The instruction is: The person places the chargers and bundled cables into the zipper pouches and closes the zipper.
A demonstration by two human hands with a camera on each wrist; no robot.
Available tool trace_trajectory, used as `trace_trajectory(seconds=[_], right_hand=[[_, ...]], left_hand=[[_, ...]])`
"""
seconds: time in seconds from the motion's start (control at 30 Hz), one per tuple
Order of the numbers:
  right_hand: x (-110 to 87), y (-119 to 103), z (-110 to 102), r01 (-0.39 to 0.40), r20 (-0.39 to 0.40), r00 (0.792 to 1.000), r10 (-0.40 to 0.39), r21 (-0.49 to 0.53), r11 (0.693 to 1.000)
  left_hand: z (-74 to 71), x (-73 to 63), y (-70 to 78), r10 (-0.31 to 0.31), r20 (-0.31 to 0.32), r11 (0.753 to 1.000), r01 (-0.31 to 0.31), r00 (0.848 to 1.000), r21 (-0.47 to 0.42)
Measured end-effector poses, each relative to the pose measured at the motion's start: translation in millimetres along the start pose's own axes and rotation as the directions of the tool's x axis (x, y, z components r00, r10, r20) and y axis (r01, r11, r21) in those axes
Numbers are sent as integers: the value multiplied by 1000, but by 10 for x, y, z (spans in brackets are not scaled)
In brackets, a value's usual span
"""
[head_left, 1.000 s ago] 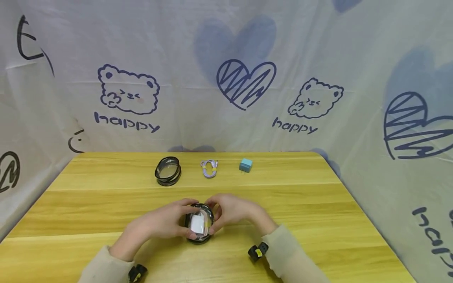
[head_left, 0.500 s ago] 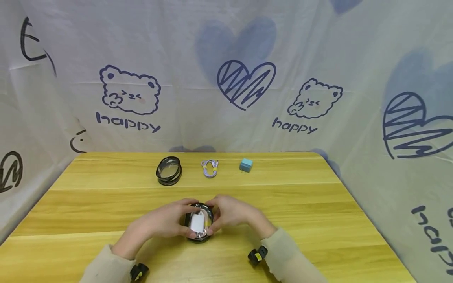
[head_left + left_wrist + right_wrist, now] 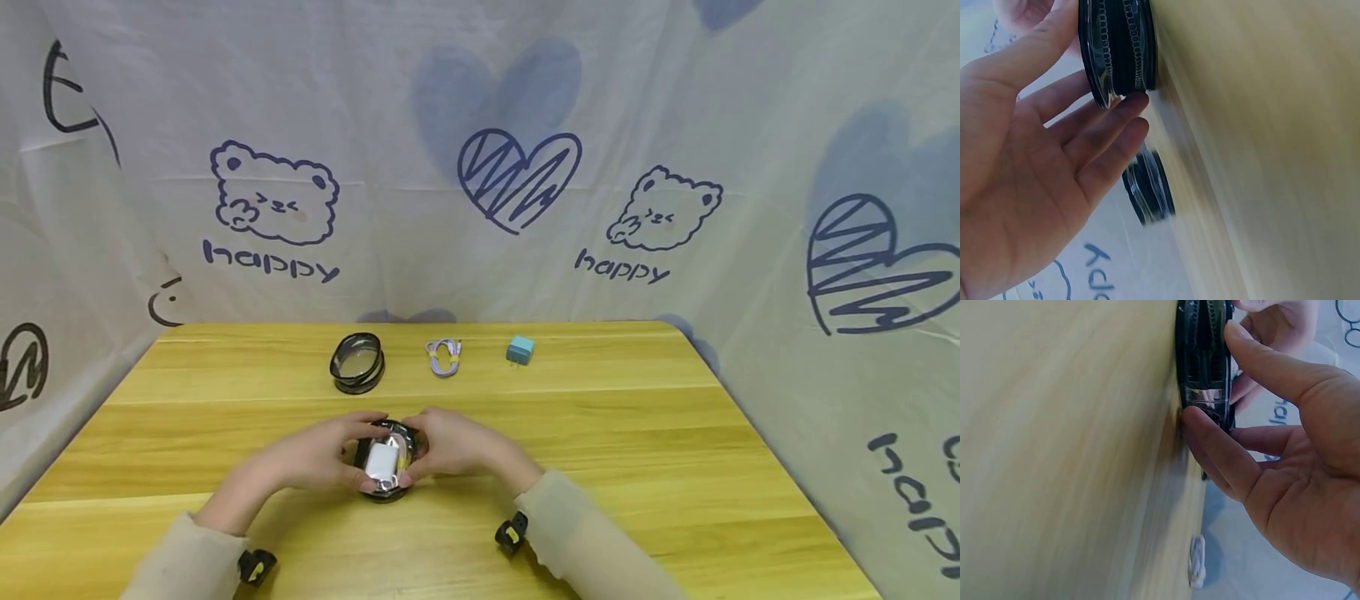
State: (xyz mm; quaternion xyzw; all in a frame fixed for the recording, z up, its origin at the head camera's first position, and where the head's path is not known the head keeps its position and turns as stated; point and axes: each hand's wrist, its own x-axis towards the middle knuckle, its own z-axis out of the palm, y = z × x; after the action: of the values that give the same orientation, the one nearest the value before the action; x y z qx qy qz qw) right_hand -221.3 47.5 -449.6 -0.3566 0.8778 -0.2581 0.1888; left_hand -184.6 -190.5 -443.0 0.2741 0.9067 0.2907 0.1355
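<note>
Blue lettering (image 3: 272, 262) reading "happy" appears twice on pale cloth (image 3: 420, 250) beyond the far edge of the desk (image 3: 637, 450), and partly, cut off, past its right edge.

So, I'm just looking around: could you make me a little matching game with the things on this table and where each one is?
Things
1. White charger
2. Blue charger
3. Coiled purple cable
4. Untouched clear case

Places (head view)
A. Middle of the back row
B. Inside the zip case that the left hand and right hand hold
C. Left end of the back row
D. Right end of the back row

Pairs: 1-B, 2-D, 3-A, 4-C
</note>
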Motion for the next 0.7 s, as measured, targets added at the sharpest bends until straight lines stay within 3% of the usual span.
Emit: trace_trajectory(seconds=[0.3, 0.53, 0.7], right_hand=[[325, -164, 164, 39, -29, 999, -40, -31, 999], [457, -297, 209, 42, -36, 998, -44, -71, 997], [435, -293, 207, 21, -52, 998, -19, 39, 999]], left_hand=[[-195, -150, -303, 43, -13, 999, -43, 999, 9], [-321, -249, -374, 34, -17, 998, -33, 999, 56], [-367, -271, -390, 12, -19, 999, -11, 1000, 30]])
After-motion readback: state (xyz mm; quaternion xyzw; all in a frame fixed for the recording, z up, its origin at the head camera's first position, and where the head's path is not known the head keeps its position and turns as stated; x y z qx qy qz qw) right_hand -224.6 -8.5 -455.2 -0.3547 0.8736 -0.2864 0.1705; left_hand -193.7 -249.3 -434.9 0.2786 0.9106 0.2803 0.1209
